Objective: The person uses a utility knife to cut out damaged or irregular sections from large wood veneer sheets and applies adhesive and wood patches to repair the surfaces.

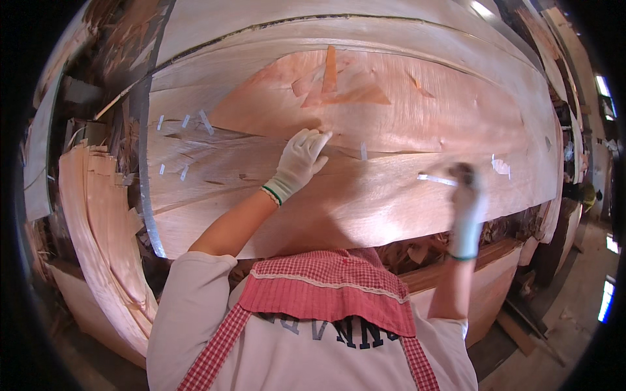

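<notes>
My left hand (300, 159), in a white glove with a green cuff edge, rests on a wide sheet of wood veneer (261, 215). Its fingers are bent and the thumb stands apart; the fingertips touch the lower edge of a reddish veneer piece (391, 117). My right hand (467, 212), also gloved, is smeared by motion over the right part of the sheet. A dark object (463, 173) shows at its fingers, its kind unclear. From there a white strip of tape (435, 179) reaches left. Another short tape piece (364, 151) crosses the seam between the hands.
Several small tape pieces (205, 122) dot the sheet's left side. Orange veneer scraps (330, 75) lie on the reddish piece. A thin dark stick (261, 26) runs across the far side. Stacked veneer strips (98, 228) stand at the left, and loose scraps (417, 254) fill the gap by my apron.
</notes>
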`<state>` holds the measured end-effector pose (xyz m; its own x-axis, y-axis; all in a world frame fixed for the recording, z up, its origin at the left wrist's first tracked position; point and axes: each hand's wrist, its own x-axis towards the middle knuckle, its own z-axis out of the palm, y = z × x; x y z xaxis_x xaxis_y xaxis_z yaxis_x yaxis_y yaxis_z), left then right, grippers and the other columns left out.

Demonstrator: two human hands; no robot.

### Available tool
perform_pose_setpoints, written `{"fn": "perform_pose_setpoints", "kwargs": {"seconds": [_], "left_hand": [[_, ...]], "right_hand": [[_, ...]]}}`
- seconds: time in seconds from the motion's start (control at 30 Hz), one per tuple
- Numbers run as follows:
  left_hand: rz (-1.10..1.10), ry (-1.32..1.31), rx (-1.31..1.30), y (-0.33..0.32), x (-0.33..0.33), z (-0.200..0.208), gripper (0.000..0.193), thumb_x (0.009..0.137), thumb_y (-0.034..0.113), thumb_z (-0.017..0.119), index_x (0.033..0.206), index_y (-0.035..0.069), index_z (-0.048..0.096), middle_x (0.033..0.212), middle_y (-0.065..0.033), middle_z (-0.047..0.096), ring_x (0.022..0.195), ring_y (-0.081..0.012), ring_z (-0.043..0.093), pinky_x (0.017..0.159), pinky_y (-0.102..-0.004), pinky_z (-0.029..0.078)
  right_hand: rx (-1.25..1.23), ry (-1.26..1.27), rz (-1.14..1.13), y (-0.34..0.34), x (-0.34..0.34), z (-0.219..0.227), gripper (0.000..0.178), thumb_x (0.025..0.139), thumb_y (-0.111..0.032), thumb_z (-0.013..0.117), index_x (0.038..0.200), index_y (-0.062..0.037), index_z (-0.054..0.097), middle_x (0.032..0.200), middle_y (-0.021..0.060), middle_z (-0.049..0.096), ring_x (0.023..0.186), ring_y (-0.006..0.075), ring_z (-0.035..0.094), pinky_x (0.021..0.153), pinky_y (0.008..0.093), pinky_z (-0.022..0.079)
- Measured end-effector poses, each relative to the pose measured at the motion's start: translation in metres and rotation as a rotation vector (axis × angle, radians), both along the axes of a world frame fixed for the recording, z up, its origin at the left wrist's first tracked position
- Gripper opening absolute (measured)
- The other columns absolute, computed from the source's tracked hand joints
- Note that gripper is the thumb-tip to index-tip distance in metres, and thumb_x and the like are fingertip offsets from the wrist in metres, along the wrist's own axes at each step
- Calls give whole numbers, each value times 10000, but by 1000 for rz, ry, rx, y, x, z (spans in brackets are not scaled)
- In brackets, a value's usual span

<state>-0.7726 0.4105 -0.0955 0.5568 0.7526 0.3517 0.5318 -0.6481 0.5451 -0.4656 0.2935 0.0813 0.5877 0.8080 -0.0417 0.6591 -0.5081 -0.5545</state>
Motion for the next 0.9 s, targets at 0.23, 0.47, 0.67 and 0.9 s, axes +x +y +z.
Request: {"fn": "perform_pose_setpoints", "kwargs": {"seconds": [0.23, 0.47, 0.67, 0.9], "left_hand": [[-3, -57, -25, 7, 7, -12, 528, 804, 105, 679, 1302, 85, 506, 1141, -134, 581, 1116, -325, 524, 983, -432, 410], [106, -129, 106, 7, -13, 29, 163, 804, 86, 653, 954, 87, 590, 911, -83, 593, 859, -307, 579, 758, -449, 460], [-236, 60, 44, -46, -13, 0, 91, 810, 161, 626, 890, 123, 608, 902, -32, 606, 887, -238, 590, 776, -399, 471], [-9, 57, 74, -22, -2, -8, 148, 820, 123, 605, 968, 122, 616, 982, -28, 604, 930, -239, 590, 812, -395, 469]], "right_hand": [[-132, 834, 57, 50, -111, -116, 359, 883, -342, 712, 887, 9, 634, 728, 36, 651, 557, 80, 525, 496, 240, 419], [-64, 901, -98, 37, -110, -128, 224, 948, -255, 625, 951, -34, 594, 775, 27, 622, 530, 65, 510, 462, 198, 427], [-43, 941, -73, 11, -101, -133, 207, 956, -247, 611, 968, -46, 566, 752, 26, 622, 489, 50, 493, 419, 194, 383], [-142, 917, -28, 16, -120, -132, 268, 930, -293, 655, 937, -43, 558, 744, 16, 598, 473, 43, 447, 380, 207, 374]]}}
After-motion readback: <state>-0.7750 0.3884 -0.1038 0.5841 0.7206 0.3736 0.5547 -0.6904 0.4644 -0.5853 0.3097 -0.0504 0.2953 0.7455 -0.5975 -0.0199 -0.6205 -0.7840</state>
